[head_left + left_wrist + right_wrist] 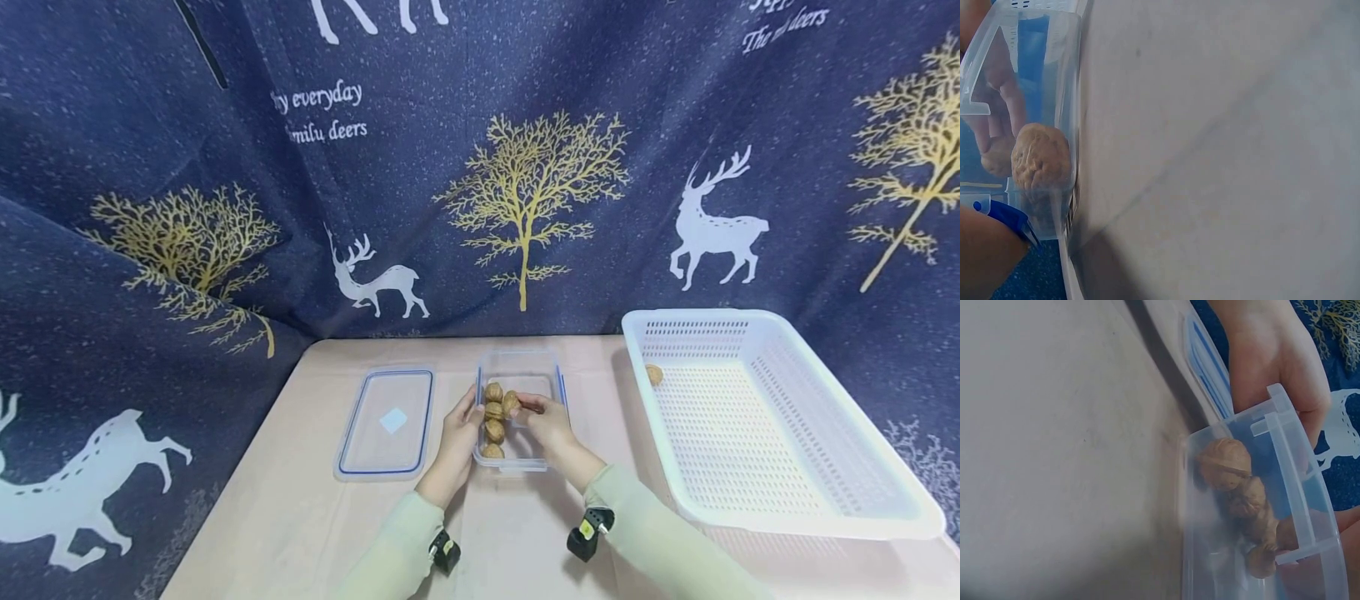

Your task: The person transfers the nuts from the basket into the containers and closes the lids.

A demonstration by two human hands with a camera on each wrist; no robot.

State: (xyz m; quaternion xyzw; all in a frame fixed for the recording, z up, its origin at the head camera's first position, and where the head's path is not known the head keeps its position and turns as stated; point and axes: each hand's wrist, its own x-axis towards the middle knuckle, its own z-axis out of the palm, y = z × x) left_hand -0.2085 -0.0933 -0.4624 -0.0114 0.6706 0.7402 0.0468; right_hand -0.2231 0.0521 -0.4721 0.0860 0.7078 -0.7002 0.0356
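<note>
A clear plastic food container (pixel 525 462) stands on the table with a row of several walnuts (pixel 493 431) along its left side. My left hand (pixel 455 433) holds the container's left wall, fingers outside and thumb at the rim. Inside the container, my right hand (pixel 551 427) pinches a walnut (pixel 511 403) beside the row. In the left wrist view, one walnut (pixel 1041 156) shows through the near wall, with the right hand's fingers behind it. The right wrist view shows the walnuts (pixel 1225 464) through the clear plastic, the left hand (pixel 1279 359) at the far side.
Left of the container lies its flat clear lid (pixel 382 457) with a blue seal and a pale square label. A white perforated basket (pixel 750 450) stands at the right, with one walnut (pixel 655 375) by its left wall. A dark blue patterned cloth (pixel 465 283) hangs behind the table.
</note>
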